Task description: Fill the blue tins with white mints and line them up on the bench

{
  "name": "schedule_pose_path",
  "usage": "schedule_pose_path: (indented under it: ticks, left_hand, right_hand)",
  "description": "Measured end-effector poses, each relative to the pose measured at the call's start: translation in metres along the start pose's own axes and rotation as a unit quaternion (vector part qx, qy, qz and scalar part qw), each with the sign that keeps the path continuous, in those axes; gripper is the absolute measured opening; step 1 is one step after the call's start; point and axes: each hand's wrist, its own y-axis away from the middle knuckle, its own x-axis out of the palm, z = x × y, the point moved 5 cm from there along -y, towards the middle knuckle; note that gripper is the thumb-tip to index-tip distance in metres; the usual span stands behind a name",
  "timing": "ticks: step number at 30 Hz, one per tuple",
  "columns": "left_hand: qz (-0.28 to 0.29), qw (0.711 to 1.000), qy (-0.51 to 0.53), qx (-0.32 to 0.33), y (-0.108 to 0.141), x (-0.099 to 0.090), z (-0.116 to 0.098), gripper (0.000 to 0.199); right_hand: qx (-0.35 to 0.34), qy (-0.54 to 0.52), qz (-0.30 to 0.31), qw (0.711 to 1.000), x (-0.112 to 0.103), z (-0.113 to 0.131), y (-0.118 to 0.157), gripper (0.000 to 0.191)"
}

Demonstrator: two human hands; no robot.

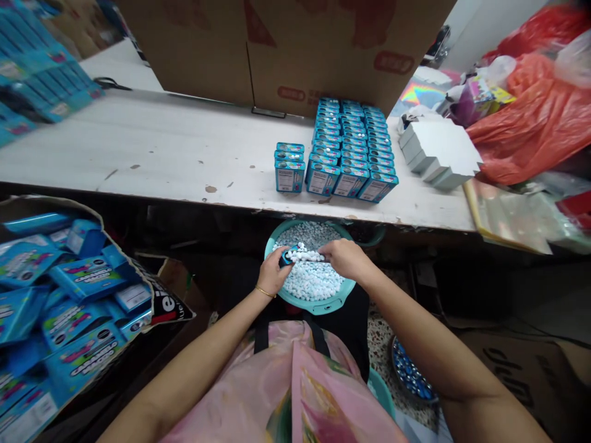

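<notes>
A small blue tin (287, 256) is held in the left hand (272, 275) — fingers curled around its body — above a teal basin (305, 304) of white mints (311, 282). The right hand (345, 258) lies just beside the tin, fingers pressed together over a line of mints. Past the basin's far rim, stacked blue tins (351, 147) stand on a white table (152, 147); to the left, an open sack (166, 303) holds blue cartons (83, 278).
</notes>
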Motion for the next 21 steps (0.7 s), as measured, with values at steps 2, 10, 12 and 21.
schedule_pose_path:
  ticks: [2,10,12,21]
  left_hand:
    - [0.007,1.0,-0.013,0.0,0.0,0.004,-0.001,0.039]
    - [0.013,1.0,-0.01,0.009,0.003,0.004,0.001,0.038]
    - [0.012,1.0,-0.014,0.02,0.005,-0.001,-0.002,0.038]
    - [0.04,0.997,-0.02,0.068,0.002,-0.022,-0.01,0.04]
  right_hand:
    - [0.014,0.073,0.021,0.997,-0.006,0.014,0.001,0.029]
    - [0.014,0.127,0.019,0.992,-0.019,0.026,0.014,0.031]
    - [0.031,0.111,0.007,0.993,-0.016,0.008,0.022,0.033]
    - [0.137,0.032,0.018,0.99,0.06,-0.07,0.029,0.038]
